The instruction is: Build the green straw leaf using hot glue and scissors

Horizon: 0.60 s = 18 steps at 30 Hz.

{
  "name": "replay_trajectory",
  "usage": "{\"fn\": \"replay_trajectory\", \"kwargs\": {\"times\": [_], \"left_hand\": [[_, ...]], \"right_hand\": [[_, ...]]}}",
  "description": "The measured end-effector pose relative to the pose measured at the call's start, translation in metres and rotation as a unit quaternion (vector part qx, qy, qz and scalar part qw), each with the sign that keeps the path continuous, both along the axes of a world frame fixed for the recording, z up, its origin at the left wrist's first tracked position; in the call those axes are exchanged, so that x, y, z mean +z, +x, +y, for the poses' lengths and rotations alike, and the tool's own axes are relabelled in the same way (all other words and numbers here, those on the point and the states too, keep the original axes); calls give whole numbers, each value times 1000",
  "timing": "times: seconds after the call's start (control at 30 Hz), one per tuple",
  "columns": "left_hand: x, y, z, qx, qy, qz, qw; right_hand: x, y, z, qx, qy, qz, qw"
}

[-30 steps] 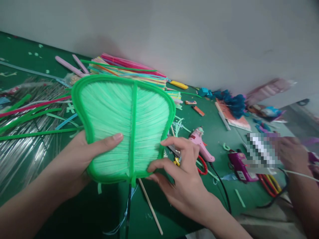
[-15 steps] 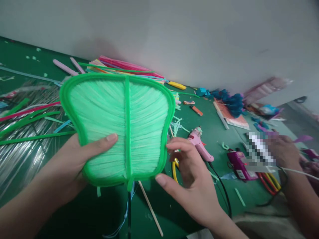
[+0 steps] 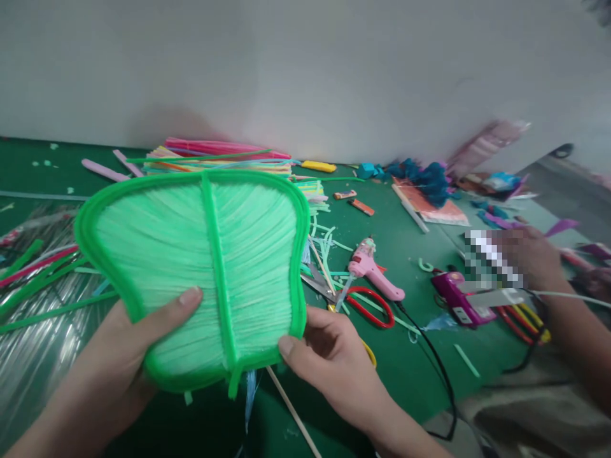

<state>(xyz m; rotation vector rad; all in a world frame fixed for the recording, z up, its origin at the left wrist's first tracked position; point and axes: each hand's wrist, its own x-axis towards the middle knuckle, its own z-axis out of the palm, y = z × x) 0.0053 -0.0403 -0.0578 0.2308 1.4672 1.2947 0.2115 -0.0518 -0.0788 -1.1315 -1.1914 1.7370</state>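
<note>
A green fan-shaped panel (image 3: pixel 258 254) made of pipe cleaners is held up above the table, with pale green strands inside a darker green rim and a dark green rib down its middle. My left hand (image 3: pixel 128 343) grips its lower left part, thumb lying across the front and fingers hidden behind. At the lower right corner my right hand (image 3: pixel 329 362) pinches the rim, thumb in front and fingers behind. A short green stub sticks out below the middle rib.
A pink glue gun (image 3: pixel 375 270) and red-handled scissors (image 3: pixel 372 308) lie right of the panel. Bundled pipe cleaners (image 3: pixel 224 152) rest by the wall, clear wrapping (image 3: pixel 52 356) at left. On the right, another person's hand (image 3: pixel 534 254) is near a purple box (image 3: pixel 458 299). A wooden stick (image 3: pixel 296 413) lies below.
My right hand, apart from or barely at the rim before, has closed on the lower right corner. The panel has shifted left and slightly down in view, uncovering the red-handled scissors.
</note>
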Motion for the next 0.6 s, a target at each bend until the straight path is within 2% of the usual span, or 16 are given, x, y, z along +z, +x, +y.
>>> {"fn": "replay_trajectory", "kwargs": {"times": [0.17, 0.3, 0.43, 0.6], "left_hand": [[4, 0, 1, 15, -16, 13, 1000], [4, 3, 0, 10, 20, 21, 1000], [3, 4, -2, -7, 44, 37, 998], [6, 6, -5, 4, 73, 70, 995]], "right_hand": [[6, 8, -1, 19, -3, 30, 999], [7, 4, 0, -16, 0, 6, 1000], [1, -6, 0, -44, -18, -8, 999], [-2, -12, 1, -65, -6, -58, 996]]}}
